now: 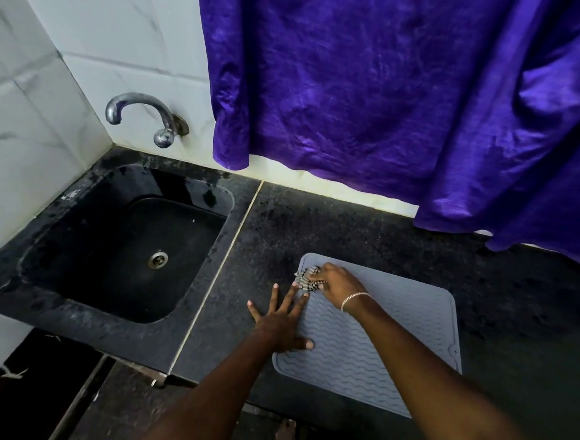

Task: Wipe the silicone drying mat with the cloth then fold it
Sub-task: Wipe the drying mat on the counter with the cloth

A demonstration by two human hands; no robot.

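Lying flat on the dark counter [366, 232], right of the sink [75, 225], grey silicone mat [393, 337]. Right hand [337, 285], fingers curled, grips a checked cloth [306, 278] at the mat's far left corner. Left hand [280, 317] splayed flat, fingers straight, pressing the mat's left edge.

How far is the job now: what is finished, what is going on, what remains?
Done: nothing can be confirmed as wiped. In hand: the right hand holds the bunched black-and-white checked cloth on the far left corner of the grey wavy-ribbed silicone drying mat; the flat left hand steadies its left edge. Left: folding; the mat lies flat.
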